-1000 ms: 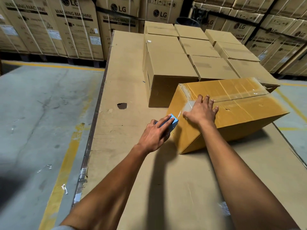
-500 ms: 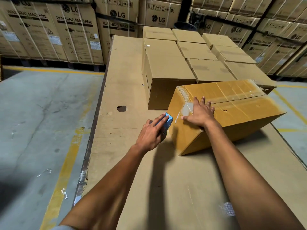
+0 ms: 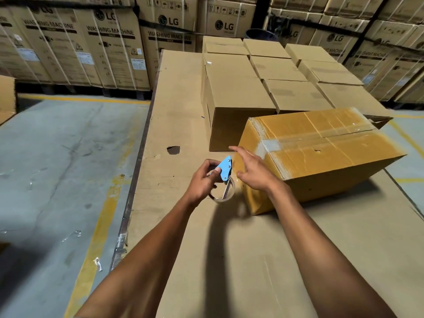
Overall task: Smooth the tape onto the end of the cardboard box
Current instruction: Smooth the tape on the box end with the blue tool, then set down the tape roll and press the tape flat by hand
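Warehouse table point(image 3: 252, 260) | left hand point(image 3: 202, 182) grip clamps dispenser point(image 3: 223, 172) | right hand point(image 3: 254, 173) (fingers spread) at box point(image 3: 321, 152)

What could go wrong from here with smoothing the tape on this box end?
The right hand hovers open before the box end, so the tape folded over the top edge may lift or wrinkle before it is pressed. The left hand holds the tape dispenser close to that end; it might snag the loose tape.

Plain boxes point(image 3: 238, 92) crowd the cardboard-covered table point(image 3: 229, 260); LG cartons point(image 3: 110, 47) behind.
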### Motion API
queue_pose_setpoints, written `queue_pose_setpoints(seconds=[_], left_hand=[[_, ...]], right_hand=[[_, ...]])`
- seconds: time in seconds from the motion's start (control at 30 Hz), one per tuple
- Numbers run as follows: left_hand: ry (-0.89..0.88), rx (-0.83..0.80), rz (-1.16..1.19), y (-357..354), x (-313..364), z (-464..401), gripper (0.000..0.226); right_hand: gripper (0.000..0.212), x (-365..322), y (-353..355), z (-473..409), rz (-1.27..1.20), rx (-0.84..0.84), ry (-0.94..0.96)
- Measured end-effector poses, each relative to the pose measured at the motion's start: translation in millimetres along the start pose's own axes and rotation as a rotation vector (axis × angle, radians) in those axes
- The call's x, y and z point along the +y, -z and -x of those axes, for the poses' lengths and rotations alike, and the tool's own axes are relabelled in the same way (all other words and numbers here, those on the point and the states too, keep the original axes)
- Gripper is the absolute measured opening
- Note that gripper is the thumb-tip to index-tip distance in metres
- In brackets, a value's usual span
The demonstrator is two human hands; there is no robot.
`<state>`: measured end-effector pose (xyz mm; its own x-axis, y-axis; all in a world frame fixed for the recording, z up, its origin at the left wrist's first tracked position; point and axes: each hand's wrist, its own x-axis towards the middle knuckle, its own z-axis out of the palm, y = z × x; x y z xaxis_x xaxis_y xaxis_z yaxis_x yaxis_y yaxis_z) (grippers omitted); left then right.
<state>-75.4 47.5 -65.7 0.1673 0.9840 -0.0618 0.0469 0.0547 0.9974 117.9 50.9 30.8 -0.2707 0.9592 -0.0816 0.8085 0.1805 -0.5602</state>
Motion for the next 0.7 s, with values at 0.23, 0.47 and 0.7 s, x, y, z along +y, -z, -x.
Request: queue_pose_setpoints(seconds=[0.23, 0.47, 0.7], left_hand=[[0.231, -0.055, 0.14, 34.5, -22.8, -10.6, 0.021], [0.523, 0.062, 0.207, 48.5, -36.0, -14.4, 0.028], [0.486, 0.275, 0.231, 59.5, -65.0, -27.3, 0.042]], right_hand=[[0.087, 20.2, -31.3, -22.6, -0.502, -0.239, -0.138], [0.062, 37.1, -80.1, -37.0, -0.578, -0.125, -0.331], [0.049, 59.0, -129.7, -44.7, -0.505, 0.0, -0.532]])
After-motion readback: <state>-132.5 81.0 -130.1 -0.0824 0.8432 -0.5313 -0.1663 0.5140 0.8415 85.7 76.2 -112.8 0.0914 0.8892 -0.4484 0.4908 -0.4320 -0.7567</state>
